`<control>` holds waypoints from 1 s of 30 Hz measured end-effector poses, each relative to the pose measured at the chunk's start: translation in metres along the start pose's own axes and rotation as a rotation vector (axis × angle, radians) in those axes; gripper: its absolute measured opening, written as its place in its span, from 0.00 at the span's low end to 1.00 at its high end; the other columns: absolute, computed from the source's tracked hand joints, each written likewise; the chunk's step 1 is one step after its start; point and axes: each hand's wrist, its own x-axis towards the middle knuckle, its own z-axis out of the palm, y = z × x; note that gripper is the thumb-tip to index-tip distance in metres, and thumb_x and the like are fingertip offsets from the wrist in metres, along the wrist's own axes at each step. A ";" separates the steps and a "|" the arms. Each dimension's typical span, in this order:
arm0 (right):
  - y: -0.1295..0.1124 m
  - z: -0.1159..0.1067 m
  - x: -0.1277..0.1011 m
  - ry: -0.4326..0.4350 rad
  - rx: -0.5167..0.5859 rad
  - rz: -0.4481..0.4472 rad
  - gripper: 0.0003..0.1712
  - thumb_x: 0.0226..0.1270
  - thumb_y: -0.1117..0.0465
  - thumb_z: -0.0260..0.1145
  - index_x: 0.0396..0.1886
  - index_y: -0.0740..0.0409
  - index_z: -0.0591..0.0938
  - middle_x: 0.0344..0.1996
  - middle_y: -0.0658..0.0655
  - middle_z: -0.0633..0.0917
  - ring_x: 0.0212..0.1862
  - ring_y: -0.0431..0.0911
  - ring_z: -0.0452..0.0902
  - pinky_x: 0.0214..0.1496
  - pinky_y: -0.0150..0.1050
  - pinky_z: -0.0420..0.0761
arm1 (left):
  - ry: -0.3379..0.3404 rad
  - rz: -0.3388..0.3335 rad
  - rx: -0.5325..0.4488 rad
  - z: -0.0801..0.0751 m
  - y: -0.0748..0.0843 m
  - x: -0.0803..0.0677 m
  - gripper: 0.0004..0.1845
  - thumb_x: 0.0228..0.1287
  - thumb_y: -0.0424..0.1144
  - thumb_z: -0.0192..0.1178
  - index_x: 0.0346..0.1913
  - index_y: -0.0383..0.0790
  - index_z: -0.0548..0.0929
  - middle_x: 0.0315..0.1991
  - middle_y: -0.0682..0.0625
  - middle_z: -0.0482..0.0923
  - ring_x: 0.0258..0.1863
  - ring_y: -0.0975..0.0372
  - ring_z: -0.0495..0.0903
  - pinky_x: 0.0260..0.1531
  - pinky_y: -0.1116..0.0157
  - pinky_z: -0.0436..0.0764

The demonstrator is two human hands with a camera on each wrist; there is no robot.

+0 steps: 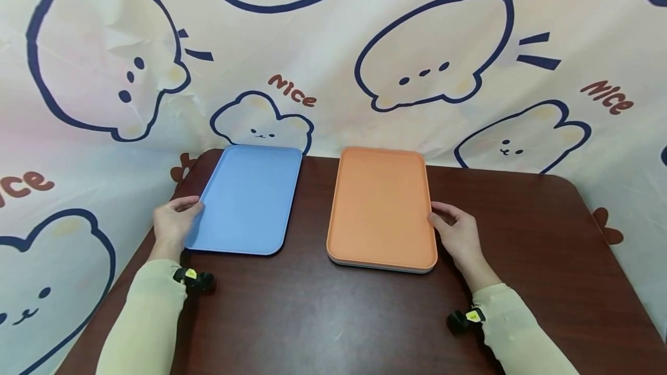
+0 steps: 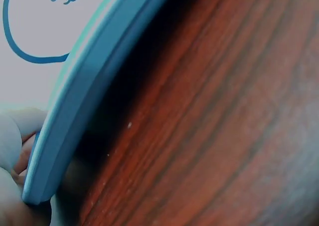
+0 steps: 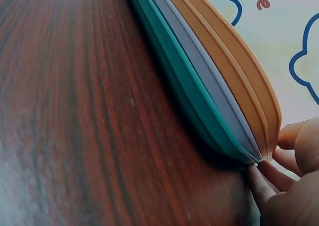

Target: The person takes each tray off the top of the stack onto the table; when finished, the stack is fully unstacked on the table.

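A blue tray (image 1: 245,201) lies at the left of the brown table. My left hand (image 1: 174,221) grips its left edge, thumb at the rim. In the left wrist view the blue tray's side wall (image 2: 87,81) runs up from my fingers (image 2: 12,136), with a dark shadow beneath it. To the right is a stack of trays with an orange tray (image 1: 383,207) on top. My right hand (image 1: 458,236) pinches the stack's right edge. The right wrist view shows a lavender tray (image 3: 199,61) and a teal tray (image 3: 194,101) under the orange, with fingertips (image 3: 256,178) at the stacked rims.
The dark brown table (image 1: 323,317) has rounded far corners. A white cloth (image 1: 323,45) printed with cartoon animals hangs behind and beside it. A strip of table separates the blue tray from the stack. Each wrist wears a small black camera.
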 end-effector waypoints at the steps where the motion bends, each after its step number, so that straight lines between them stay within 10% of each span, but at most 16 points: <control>1: 0.000 0.000 0.000 0.000 -0.002 0.001 0.21 0.66 0.54 0.64 0.58 0.52 0.80 0.49 0.57 0.82 0.44 0.42 0.80 0.39 0.31 0.82 | -0.005 0.013 0.011 0.000 0.000 0.000 0.23 0.62 0.51 0.62 0.59 0.47 0.80 0.53 0.48 0.79 0.52 0.60 0.76 0.45 0.69 0.77; 8: 0.000 -0.001 -0.001 0.011 -0.045 -0.003 0.22 0.65 0.49 0.64 0.57 0.49 0.80 0.52 0.54 0.81 0.51 0.46 0.77 0.39 0.29 0.81 | -0.030 0.091 0.057 -0.002 0.003 -0.003 0.25 0.64 0.48 0.60 0.62 0.43 0.76 0.53 0.46 0.78 0.45 0.65 0.77 0.37 0.75 0.75; 16: -0.002 -0.004 -0.001 0.025 -0.081 -0.060 0.22 0.65 0.47 0.64 0.56 0.49 0.81 0.53 0.53 0.82 0.55 0.45 0.75 0.44 0.27 0.78 | 0.117 0.237 0.038 0.008 0.017 -0.022 0.22 0.65 0.46 0.57 0.59 0.40 0.78 0.48 0.46 0.80 0.44 0.64 0.76 0.36 0.76 0.72; 30: -0.005 -0.008 -0.006 0.055 -0.057 -0.106 0.19 0.67 0.53 0.63 0.55 0.52 0.82 0.50 0.54 0.84 0.51 0.44 0.80 0.42 0.23 0.77 | -0.265 0.512 -0.139 0.069 0.062 -0.074 0.20 0.65 0.40 0.60 0.56 0.32 0.78 0.50 0.40 0.82 0.44 0.66 0.79 0.40 0.80 0.75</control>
